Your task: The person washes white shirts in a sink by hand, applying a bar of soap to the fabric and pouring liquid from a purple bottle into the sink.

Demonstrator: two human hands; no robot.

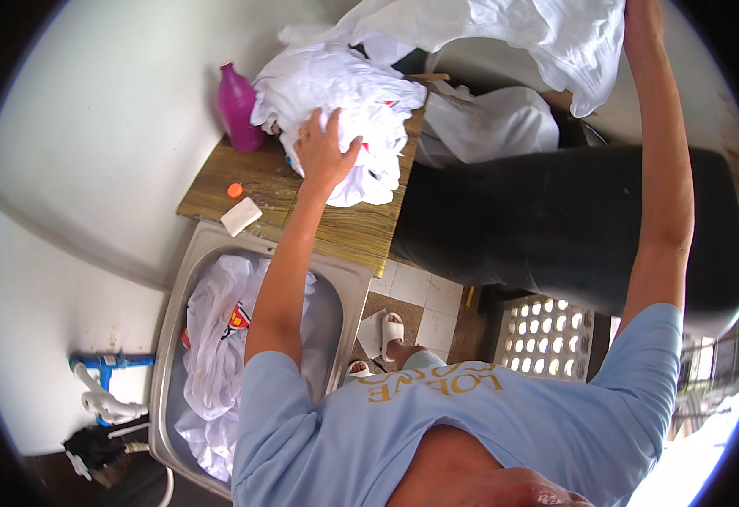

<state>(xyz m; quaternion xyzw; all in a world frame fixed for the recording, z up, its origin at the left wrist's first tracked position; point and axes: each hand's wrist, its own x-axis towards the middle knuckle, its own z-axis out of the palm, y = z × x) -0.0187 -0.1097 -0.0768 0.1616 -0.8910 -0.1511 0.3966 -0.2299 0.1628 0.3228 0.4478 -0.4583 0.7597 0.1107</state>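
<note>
My right hand is raised at the top right, closed on the edge of a white garment. The garment stretches leftward through the air toward a heap of white clothes. Spread out on that heap is my left hand, its fingers apart. The heap sits on a wooden board and shows small red patches. Next to it stand a purple bottle, an orange cap and a white bar of soap.
A metal sink below the board holds more white laundry. To the right lies a large black rounded object, with a white bag behind it. Blue and white pipes run along the left wall.
</note>
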